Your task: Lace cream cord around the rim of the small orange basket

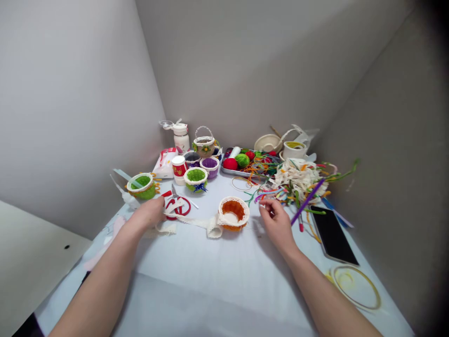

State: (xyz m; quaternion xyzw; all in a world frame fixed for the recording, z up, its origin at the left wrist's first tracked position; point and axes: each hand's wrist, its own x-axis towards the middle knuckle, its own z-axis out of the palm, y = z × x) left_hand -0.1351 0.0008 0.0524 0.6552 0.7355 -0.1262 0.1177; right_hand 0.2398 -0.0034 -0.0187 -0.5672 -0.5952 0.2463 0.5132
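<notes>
A small orange cup edged with white lace stands in the middle of the table. A strip of white lace ribbon runs from it leftward to my left hand, which lies curled on the ribbon's end beside the red-handled scissors. My right hand is just right of the cup, its fingers pinched together at the edge of a pile of coloured pipe cleaners; what they hold is too small to name.
Decorated cups stand at the back left: a green one, another green one, a purple one. A metal tray holds yarn balls. A dark phone and a tape ring lie right. Walls close in on three sides.
</notes>
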